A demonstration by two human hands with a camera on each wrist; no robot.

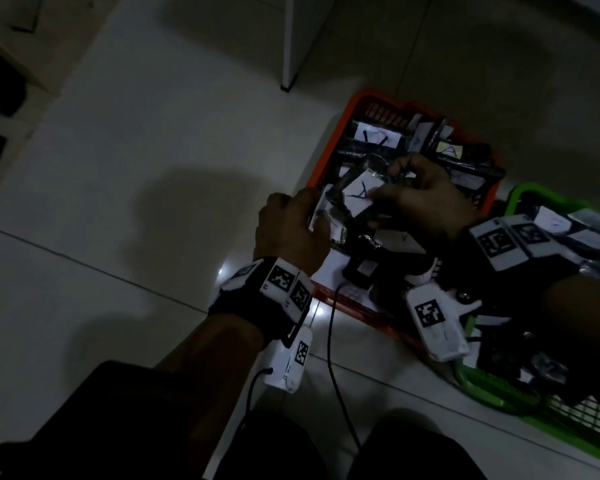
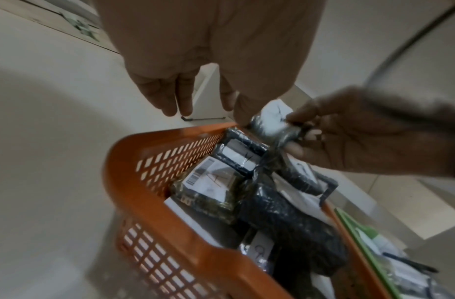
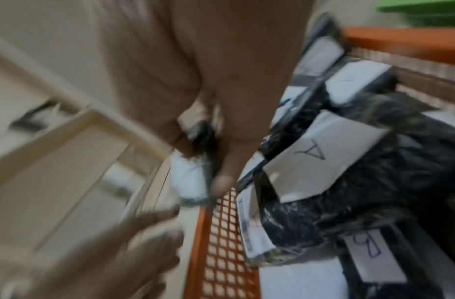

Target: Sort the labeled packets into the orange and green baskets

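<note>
The orange basket [image 1: 323, 157] [image 2: 124, 182] [image 3: 201, 252] holds several black-wrapped packets with white labels, some marked A [image 1: 374, 138] [image 3: 321, 153] and one marked B [image 3: 372, 248]. Right beside it, on its right, stands the green basket [image 1: 499, 396] [image 2: 354, 228] [image 3: 421, 10], also with labelled packets. My right hand [image 1: 388, 188] [image 2: 295, 131] [image 3: 208, 161] pinches a small packet [image 1: 359, 197] [image 2: 270, 123] [image 3: 188, 180] with an A label above the orange basket's left side. My left hand [image 1: 302, 209] [image 2: 211, 107] [image 3: 157, 226] hangs relaxed over the rim, one fingertip touching that packet's end.
Both baskets sit on a pale tiled floor [image 1: 136, 150]. A white furniture leg [image 1: 291, 39] stands behind the orange basket, and a low shelf [image 1: 11, 46] is at the far left. Black cables [image 1: 333, 341] trail from my wrists. My dark-clothed knees [image 1: 153, 427] fill the bottom.
</note>
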